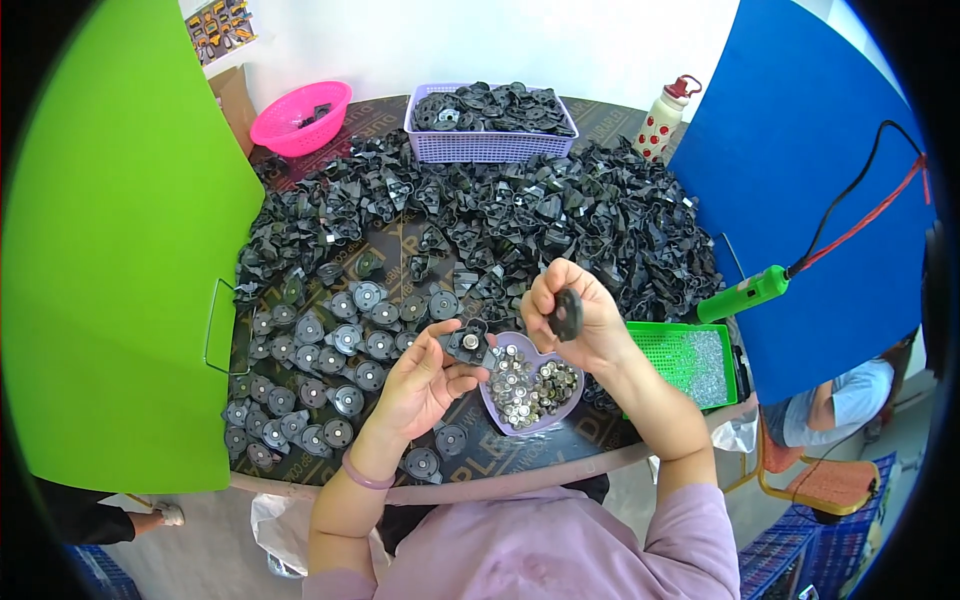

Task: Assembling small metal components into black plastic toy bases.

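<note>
My left hand [420,384] pinches a black plastic housing [466,344] with a small round metal piece at its centre. To its right and a little higher, my right hand [588,318] grips a black round disc [566,314] turned nearly edge-on. A purple heart-shaped bowl [534,431] sits below and between the hands, with small round metal parts [520,390] in it. Left of my left hand lie several grey-black round assemblies [347,400] in loose rows. Beyond both hands spreads a deep heap of black plastic housings [520,215].
At the back stand a pink bowl [272,130], a purple basket [490,148] full of black discs and a bottle [657,125]. On the right are a green tray [655,360] with tiny clear pieces and a hanging green electric screwdriver [745,294]. Green [110,250] and blue [790,190] panels flank the table.
</note>
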The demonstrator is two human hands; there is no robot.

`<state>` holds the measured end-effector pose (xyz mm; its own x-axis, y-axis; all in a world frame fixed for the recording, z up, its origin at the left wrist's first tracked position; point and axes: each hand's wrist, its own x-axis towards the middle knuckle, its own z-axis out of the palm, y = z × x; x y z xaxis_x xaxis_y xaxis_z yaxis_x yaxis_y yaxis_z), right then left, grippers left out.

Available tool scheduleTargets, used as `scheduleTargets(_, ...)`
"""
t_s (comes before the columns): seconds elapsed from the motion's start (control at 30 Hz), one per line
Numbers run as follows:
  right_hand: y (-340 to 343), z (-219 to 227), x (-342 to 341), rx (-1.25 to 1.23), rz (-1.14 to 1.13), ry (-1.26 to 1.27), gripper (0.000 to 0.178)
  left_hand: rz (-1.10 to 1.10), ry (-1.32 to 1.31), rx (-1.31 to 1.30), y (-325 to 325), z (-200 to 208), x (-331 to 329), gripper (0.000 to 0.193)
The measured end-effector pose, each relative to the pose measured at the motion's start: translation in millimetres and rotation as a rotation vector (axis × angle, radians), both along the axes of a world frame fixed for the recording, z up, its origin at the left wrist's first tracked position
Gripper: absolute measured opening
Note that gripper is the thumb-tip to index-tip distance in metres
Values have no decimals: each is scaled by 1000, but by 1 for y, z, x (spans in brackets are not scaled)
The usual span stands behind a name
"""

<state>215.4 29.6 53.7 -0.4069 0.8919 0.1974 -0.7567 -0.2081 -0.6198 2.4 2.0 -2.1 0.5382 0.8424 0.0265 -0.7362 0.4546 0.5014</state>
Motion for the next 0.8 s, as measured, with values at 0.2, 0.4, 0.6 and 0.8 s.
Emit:
scheduleTargets(0.2,-6,1,-6,43,70,85,13,-32,-49,20,1,-2,-3,35)
scheduleTargets(0.4,-10,6,-5,9,-135,-333,12,-29,-23,62,1,0,-2,34)
scheduleTargets(0.6,-17,9,-28,74,-293,-909,11,28,-30,52,-4,-1,8,33)
scheduleTargets(0.8,-9,0,-36,184,-391,-1099,14,20,-63,54,-3,-2,7,33)
